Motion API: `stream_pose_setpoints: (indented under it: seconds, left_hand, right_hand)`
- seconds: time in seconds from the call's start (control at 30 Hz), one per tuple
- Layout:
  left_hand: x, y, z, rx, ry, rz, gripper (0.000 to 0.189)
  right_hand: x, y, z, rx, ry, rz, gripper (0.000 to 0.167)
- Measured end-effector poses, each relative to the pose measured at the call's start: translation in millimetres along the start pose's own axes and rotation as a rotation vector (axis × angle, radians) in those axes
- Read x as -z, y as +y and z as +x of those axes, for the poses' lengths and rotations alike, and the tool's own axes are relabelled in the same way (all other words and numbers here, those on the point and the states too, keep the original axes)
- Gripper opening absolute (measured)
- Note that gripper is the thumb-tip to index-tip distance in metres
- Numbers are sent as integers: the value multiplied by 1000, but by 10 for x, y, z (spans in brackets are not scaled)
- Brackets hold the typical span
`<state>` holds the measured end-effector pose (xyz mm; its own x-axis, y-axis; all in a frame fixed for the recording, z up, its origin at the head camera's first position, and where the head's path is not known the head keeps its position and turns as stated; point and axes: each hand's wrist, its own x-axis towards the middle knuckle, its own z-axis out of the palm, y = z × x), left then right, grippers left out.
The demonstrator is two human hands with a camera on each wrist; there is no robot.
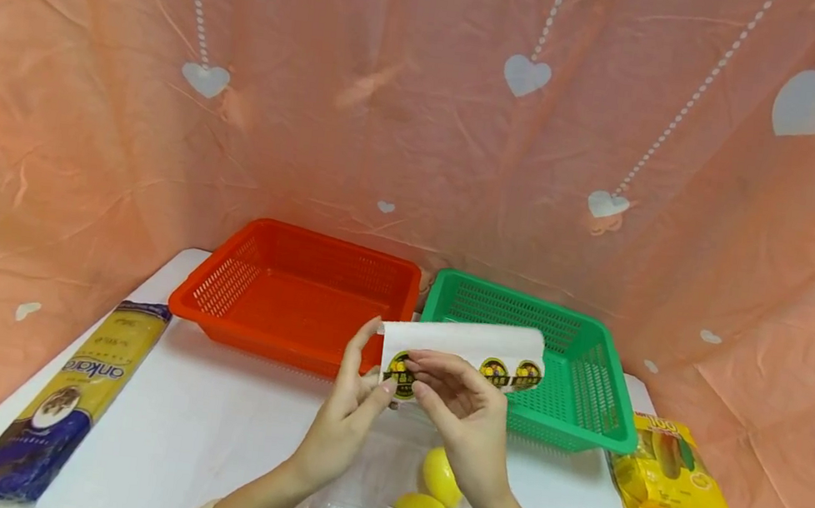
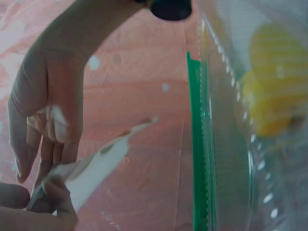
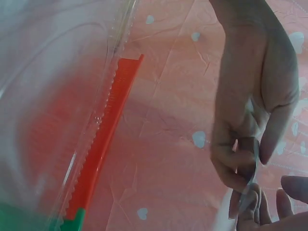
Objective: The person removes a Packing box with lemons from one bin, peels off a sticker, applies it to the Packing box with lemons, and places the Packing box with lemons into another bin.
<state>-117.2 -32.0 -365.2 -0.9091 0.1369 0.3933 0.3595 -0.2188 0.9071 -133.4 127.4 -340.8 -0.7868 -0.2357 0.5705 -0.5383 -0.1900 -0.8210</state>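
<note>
pinching sticker sheet (image 1: 459, 342) with left hand (image 1: 342, 414), right hand (image 1: 472, 416) touching it

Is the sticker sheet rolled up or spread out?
Mostly spread out: in the head view, the sticker sheet shows a broad white face, with round stickers beyond the right hand.
</note>
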Motion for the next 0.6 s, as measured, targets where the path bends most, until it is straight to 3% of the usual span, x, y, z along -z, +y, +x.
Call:
stream_pose_setpoints:
  seconds: [0.07,0.17,0.3,0.4,0.5,0.6]
  left_hand:
    - [-3,-5,0,-25,-7,-28,76]
    - [-5,-19,-7,-115,11,1,88]
    - [-3,-33,-5,-231,108,85,94]
    - [-6,-36,7,-266,188,106,75]
    - [-15,-35,17,-260,252,87,49]
    - [-19,-37,22,-259,271,58,38]
  right_hand:
    - [-13,29,3,2,-6,6,22]
    - [-32,65,-1,36,-13,-5,22]
    - [-40,86,-11,63,-8,-24,23]
    - [-35,90,-17,70,-9,-32,23]
    - [-27,93,-23,70,-12,-41,23]
    - [-20,93,-24,72,-10,-56,24]
